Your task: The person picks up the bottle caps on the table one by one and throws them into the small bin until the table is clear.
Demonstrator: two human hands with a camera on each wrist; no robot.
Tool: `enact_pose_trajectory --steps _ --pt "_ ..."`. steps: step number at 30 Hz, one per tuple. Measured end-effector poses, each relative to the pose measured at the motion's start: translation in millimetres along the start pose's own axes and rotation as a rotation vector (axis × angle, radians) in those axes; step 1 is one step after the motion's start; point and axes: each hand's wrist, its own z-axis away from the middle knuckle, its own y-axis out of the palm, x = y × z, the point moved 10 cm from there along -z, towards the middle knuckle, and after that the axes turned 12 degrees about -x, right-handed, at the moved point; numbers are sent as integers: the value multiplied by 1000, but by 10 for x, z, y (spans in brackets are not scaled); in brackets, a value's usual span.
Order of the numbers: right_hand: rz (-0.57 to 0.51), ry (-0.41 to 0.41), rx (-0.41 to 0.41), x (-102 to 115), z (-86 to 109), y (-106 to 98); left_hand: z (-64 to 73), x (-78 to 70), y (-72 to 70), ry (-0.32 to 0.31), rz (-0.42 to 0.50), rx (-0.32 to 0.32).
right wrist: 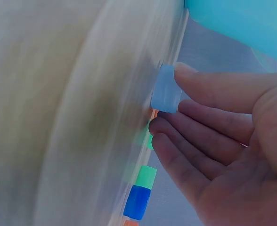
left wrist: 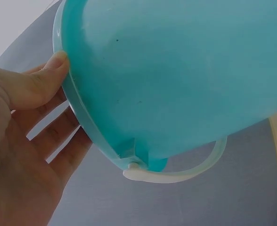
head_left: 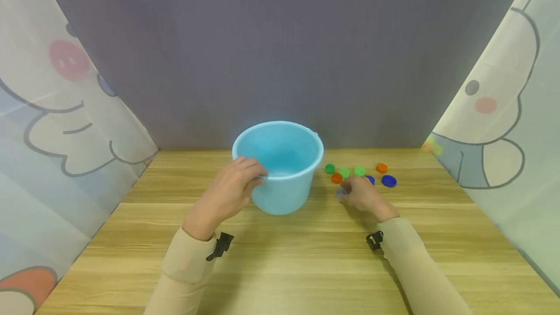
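Observation:
A light blue bucket (head_left: pixel 284 196) stands upright on the table. The left hand (head_left: pixel 234 186) holds its near-left rim, with the thumb on the outer wall and the other fingers reaching over the rim in the left wrist view. To the right of the bucket, the right hand (head_left: pixel 362 194) is low over the tabletop. Its thumb and fingertips pinch a pale blue bottle cap (right wrist: pixel 166 88), which in the head view shows just beyond the fingertips. The bucket's white handle (left wrist: pixel 176 177) hangs from the rim.
Several bottle caps lie beyond the right hand: a dark green cap (head_left: pixel 330 168), light green ones, an orange cap (head_left: pixel 382 168) and a dark blue cap (head_left: pixel 389 181) among them. A grey panel (head_left: pixel 280 52) rises behind the wooden table (head_left: pixel 297 266), with printed curtains (head_left: pixel 494 159) at both sides.

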Motion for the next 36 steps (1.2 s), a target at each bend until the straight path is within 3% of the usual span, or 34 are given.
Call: enact_pose_trajectory --steps 12,22,29,36 --pt "-8 -14 -7 2 -4 -4 2 8 -8 -15 -5 6" --pt "-51 48 -18 -25 12 -83 8 12 27 -50 -53 19" --pt "-48 98 -26 -75 2 -124 -6 0 23 -70 -98 -10" --pt "-80 97 -71 -61 -4 -235 -16 -15 24 -59 -128 -29"
